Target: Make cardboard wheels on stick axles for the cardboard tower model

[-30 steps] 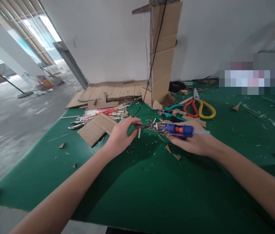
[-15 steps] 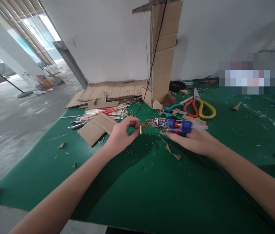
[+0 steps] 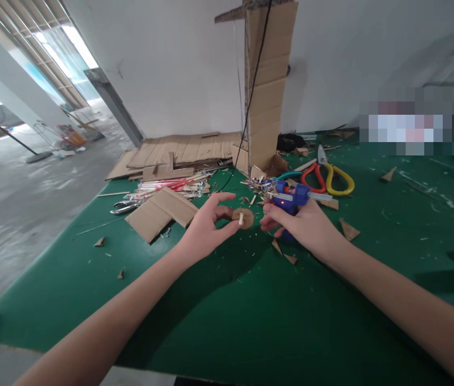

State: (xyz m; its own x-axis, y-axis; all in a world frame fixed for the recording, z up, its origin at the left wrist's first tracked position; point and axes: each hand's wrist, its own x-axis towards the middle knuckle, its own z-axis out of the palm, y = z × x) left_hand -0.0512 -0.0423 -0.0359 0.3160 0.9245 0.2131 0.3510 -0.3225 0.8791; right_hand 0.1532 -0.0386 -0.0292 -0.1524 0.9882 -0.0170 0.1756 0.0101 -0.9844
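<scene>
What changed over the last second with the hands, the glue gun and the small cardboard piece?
The right hand turned the blue glue gun from lying sideways, nozzle at the piece, to upright, and drew it back. The left hand turned the cardboard disc so its face and short stick show, and moved slightly right. Both grips held throughout. The scissors, cardboard sheets and green mat stayed put.

At the centre of the frame the left hand (image 3: 206, 228) pinches a brown cardboard disc (image 3: 243, 217) with a pale stub at its middle. The right hand (image 3: 301, 225) grips a blue glue gun (image 3: 289, 195) with an orange-red patch. The table (image 3: 227, 300) is dark green. To the upper right lie shears with red and yellow handles (image 3: 327, 179). Plain tan cardboard (image 3: 160, 212) lies left of centre.
</scene>
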